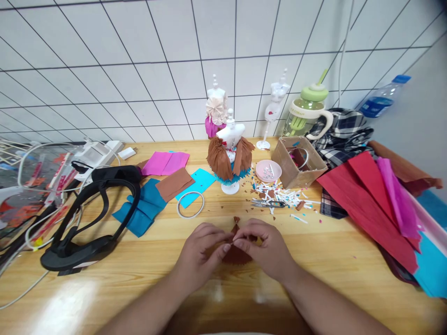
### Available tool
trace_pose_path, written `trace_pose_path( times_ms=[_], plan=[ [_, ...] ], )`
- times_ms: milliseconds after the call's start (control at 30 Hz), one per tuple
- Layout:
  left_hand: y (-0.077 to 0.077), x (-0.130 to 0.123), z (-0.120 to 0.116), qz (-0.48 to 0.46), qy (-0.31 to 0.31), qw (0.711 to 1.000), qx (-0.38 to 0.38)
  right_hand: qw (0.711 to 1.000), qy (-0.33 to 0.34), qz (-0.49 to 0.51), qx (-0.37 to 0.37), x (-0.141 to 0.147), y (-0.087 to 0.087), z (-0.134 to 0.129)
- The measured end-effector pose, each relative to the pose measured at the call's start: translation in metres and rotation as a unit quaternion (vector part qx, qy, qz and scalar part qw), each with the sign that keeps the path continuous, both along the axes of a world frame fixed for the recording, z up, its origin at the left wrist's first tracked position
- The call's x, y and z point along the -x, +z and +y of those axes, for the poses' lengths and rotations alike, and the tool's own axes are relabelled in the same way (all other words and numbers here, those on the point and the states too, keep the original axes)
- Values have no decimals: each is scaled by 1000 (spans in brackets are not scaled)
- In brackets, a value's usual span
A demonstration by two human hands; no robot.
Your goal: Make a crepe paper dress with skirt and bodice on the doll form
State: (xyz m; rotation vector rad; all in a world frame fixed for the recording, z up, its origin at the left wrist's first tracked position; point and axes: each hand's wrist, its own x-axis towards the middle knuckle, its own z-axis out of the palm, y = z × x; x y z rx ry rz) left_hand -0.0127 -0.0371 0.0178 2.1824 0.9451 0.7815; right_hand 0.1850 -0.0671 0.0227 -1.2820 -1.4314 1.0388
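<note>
Right hand (263, 244): grip pressed together, gathered brown paper (236, 257) pinched at neck. Left hand (202, 251): fingertips held at same neck; whether pinched, cannot tell. Brown paper placed between hands at near side of worktop (157, 274), lower edge fanned. Gathering judged well along, neck apparently unfinished. Beyond: snips (277, 204) laid by scraps (291, 196); front mannequin (230, 133) already dressed in brown ruffles (217, 160); right rear mannequin (273, 111) left largely bare.
</note>
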Motion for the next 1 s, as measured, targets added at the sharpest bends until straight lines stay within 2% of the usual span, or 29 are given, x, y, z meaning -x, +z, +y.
trace_pose_path(
  times_ms=[67, 133, 233, 333, 467, 600, 700, 800, 900, 1000],
  plan=[
    [-3, 1, 0, 29, 13, 999, 17, 997, -27, 61, 29, -5, -5, 4],
    [-4, 1, 1, 54, 27, 998, 32, 996, -42, 70, 39, -10, -12, 8],
    [-5, -1, 1, 75, 31, 996, 40, 999, -8, -43, -6, -13, -22, 14],
    [-4, -3, 0, 77, 28, 996, 30, 978, 21, -194, -79, -10, -30, 18],
    [-5, -3, 0, 73, 37, 996, 27, 956, 25, -279, -91, -5, -34, 21],
    [-6, -3, -1, 86, 64, 994, 39, 969, 20, -235, -73, -4, -31, 18],
    [-4, -4, 0, 108, 50, 991, 62, 983, 38, -169, -58, -3, -26, 12],
    [0, -6, 0, 129, 38, 987, 91, 986, 51, -141, -76, -1, -22, 7],
    [3, -8, 0, 116, 43, 980, 154, 986, 50, -130, -91, -1, -19, 4],
    [4, -8, 1, 61, 54, 963, 255, 984, 4, -137, -117, -2, -17, 3]
  ],
)
